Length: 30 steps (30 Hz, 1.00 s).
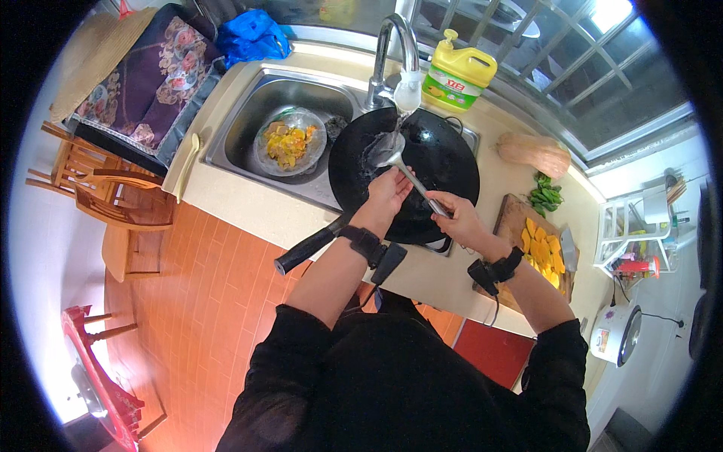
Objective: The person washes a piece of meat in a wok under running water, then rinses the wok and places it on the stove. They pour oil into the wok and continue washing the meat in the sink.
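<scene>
In my right hand (454, 214) is the handle of a metal ladle (415, 181), its head under running water. My left hand (390, 191) is at the ladle's neck, palm turned up and fingers partly behind the handle; whether it grips is unclear. A black wok (446, 152) lies beneath both hands, over the right part of the sink, its long handle (305, 251) pointing toward the lower left. Water falls from the chrome faucet (406, 34) through a whitish spout attachment (408, 93) onto the ladle's head.
The left sink basin (243, 124) holds a clear bowl (262, 158) of food scraps. Behind the wok stands a yellow detergent jug (460, 73). At right are a squash (534, 153), green leaves (545, 195), and a cutting board (506, 217) with orange pieces (542, 246) and a knife blade (569, 251).
</scene>
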Motion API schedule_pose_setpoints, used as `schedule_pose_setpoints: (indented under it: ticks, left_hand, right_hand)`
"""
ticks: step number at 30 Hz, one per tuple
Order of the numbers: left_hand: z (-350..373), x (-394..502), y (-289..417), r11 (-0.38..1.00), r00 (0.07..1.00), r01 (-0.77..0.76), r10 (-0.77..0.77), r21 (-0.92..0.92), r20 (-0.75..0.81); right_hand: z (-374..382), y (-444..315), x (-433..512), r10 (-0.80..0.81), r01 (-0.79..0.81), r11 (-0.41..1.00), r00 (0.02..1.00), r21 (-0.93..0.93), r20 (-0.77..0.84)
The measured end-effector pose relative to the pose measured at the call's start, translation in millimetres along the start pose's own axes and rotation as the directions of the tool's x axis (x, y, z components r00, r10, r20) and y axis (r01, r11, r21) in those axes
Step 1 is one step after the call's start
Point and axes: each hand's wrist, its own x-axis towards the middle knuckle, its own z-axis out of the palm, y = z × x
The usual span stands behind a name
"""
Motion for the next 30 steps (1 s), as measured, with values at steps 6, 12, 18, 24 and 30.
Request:
schedule_pose_setpoints:
  ticks: [6, 12, 18, 24, 30]
  left_hand:
    - [23, 3, -3, 0.987, 0.977, -0.159, 0.163, 0.036, -0.136]
    - [20, 11, -3, 0.985, 0.97, -0.159, 0.142, -0.069, -0.198]
    - [13, 27, 0, 0.966, 0.954, -0.144, 0.077, -0.215, -0.291]
    - [15, 43, 4, 0.973, 0.945, -0.092, 0.018, -0.213, -0.325]
    - [20, 60, 8, 0.99, 0.92, -0.06, 0.004, -0.131, -0.391]
  right_hand:
    - [2, 7, -1, -0.059, 0.059, 0.998, 0.998, -0.014, -0.025]
    - [-4, 23, -8, -0.052, 0.059, 0.991, 0.997, 0.122, -0.059]
    - [-17, 25, -16, 0.036, -0.037, 0.98, 0.999, 0.193, 0.01]
    - [-31, 23, -24, 0.142, -0.147, 0.964, 0.989, 0.223, 0.035]
    - [-44, 22, -31, 0.165, -0.168, 0.935, 0.986, 0.312, 0.036]
